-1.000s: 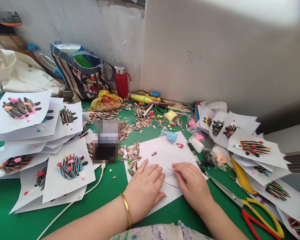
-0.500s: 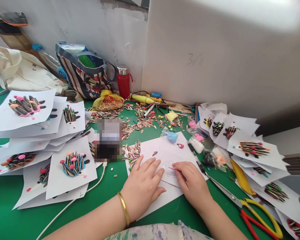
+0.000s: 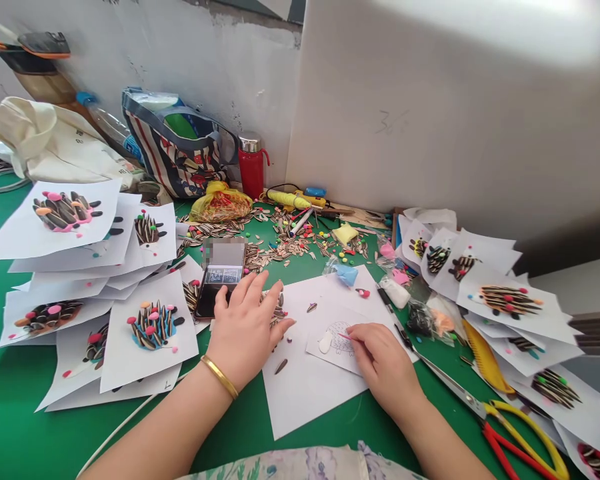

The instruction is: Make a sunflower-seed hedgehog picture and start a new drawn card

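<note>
One phone [image 3: 223, 275] lies by the left hand [image 3: 245, 337], its fingers spread, grasping nothing. Next, one large sheet [image 3: 295, 400] bears one small card [image 3: 316, 350] with one white blob [image 3: 325, 342] and one line drawing [image 3: 338, 328]. The right hand [image 3: 386, 360] pinches one pink stick [image 3: 345, 336] over the card; beyond lie one pair of scissors [image 3: 475, 402].

The left hand [image 3: 245, 333] spreads by the phone [image 3: 223, 275] while the right hand [image 3: 386, 360] pinches a pink stick [image 3: 344, 335].

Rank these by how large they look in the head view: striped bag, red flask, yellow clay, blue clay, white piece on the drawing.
1. Striped bag
2. Red flask
3. Yellow clay and blue clay, too alike to rank
4. White piece on the drawing
</note>
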Demonstrator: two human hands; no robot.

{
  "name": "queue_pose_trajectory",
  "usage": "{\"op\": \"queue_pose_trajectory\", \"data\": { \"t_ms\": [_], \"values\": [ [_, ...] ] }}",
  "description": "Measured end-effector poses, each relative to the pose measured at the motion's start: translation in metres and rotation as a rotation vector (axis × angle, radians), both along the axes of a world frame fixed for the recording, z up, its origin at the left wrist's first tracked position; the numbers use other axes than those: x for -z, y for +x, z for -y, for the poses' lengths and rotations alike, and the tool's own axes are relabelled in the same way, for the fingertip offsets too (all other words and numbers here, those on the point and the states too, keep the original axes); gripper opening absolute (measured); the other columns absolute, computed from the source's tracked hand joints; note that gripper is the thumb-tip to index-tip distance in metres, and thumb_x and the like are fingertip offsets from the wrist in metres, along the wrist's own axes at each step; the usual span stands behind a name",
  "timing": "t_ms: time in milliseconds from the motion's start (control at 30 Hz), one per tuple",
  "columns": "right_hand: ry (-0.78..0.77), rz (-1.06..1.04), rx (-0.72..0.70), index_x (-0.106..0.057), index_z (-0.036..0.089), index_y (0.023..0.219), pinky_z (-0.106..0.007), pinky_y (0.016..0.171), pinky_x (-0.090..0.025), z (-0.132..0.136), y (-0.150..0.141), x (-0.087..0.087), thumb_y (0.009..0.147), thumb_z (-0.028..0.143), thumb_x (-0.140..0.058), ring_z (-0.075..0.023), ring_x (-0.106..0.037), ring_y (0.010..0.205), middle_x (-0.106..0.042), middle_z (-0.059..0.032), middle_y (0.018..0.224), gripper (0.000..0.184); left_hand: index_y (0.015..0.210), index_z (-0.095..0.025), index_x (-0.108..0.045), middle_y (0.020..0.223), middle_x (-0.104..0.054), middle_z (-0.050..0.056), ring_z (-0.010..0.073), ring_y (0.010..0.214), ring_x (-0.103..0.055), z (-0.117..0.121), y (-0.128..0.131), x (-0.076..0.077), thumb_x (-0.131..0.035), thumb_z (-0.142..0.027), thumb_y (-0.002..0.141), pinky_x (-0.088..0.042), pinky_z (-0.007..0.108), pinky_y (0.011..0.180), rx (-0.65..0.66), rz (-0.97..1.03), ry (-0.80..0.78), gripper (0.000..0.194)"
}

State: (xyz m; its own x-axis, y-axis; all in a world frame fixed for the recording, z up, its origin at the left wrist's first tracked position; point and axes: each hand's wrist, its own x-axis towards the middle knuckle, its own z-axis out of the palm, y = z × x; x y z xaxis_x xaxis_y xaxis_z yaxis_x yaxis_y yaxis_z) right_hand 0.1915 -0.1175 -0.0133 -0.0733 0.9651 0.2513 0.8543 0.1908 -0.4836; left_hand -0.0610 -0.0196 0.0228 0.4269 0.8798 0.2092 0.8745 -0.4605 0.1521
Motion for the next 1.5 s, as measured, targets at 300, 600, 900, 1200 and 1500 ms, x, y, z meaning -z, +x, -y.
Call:
{"op": "queue_pose_trajectory", "data": {
  "t_ms": [300, 600, 900, 1200, 1500],
  "values": [
    [-0.006, 0.005, 0.009, -0.059, 0.023, 0.1, -0.044, 0.083, -0.052, 0.0, 0.0, 0.001, 0.094, 0.021, -0.046, -0.0251, -0.061, 0.097, -0.067, -0.0077, 0.1, 0.014, 0.135, -0.026, -0.052, 0.148, -0.044, 0.011, 0.0336, 0.136, -0.035, 0.009, 0.007, -0.001, -0.057, -0.051, 0.087, -0.025, 0.059, 0.11, 0.046, 0.004, -0.008, 0.055],
    [0.001, -0.003, 0.002, -0.059, 0.023, 0.101, -0.043, 0.083, -0.052, -0.001, 0.001, 0.002, 0.094, 0.021, -0.047, -0.0247, -0.061, 0.097, -0.067, -0.0076, 0.1, 0.014, 0.132, -0.025, -0.056, 0.145, -0.048, 0.011, 0.0347, 0.132, -0.041, 0.027, 0.013, -0.004, -0.059, -0.053, 0.084, -0.032, 0.058, 0.106, 0.127, 0.022, -0.05, 0.055],
    [-0.03, -0.013, 0.01, -0.058, 0.023, 0.101, -0.043, 0.084, -0.05, -0.001, 0.001, 0.002, 0.095, 0.021, -0.047, -0.0248, -0.059, 0.098, -0.066, -0.0069, 0.101, 0.013, 0.132, -0.027, -0.055, 0.145, -0.048, 0.01, 0.0341, 0.132, -0.042, 0.03, 0.014, 0.0, -0.058, -0.056, 0.085, -0.029, 0.06, 0.107, 0.156, 0.024, -0.061, 0.056],
    [-0.03, -0.021, 0.003, -0.058, 0.023, 0.101, -0.043, 0.084, -0.049, -0.001, 0.001, 0.003, 0.095, 0.021, -0.048, -0.0246, -0.057, 0.099, -0.066, -0.0068, 0.1, 0.012, 0.131, -0.027, -0.056, 0.144, -0.05, 0.01, 0.033, 0.131, -0.043, 0.032, 0.013, 0.0, -0.058, -0.056, 0.085, -0.028, 0.059, 0.109, 0.147, 0.017, -0.068, 0.055],
    [-0.029, -0.026, 0.009, -0.058, 0.024, 0.102, -0.041, 0.086, -0.048, 0.0, 0.002, 0.004, 0.095, 0.021, -0.049, -0.0229, -0.057, 0.1, -0.066, -0.0048, 0.101, 0.012, 0.132, -0.028, -0.055, 0.145, -0.049, 0.008, 0.0314, 0.132, -0.042, 0.032, 0.015, -0.001, -0.058, -0.055, 0.085, -0.027, 0.058, 0.11, 0.135, -0.006, -0.087, 0.055]
  ]
}}
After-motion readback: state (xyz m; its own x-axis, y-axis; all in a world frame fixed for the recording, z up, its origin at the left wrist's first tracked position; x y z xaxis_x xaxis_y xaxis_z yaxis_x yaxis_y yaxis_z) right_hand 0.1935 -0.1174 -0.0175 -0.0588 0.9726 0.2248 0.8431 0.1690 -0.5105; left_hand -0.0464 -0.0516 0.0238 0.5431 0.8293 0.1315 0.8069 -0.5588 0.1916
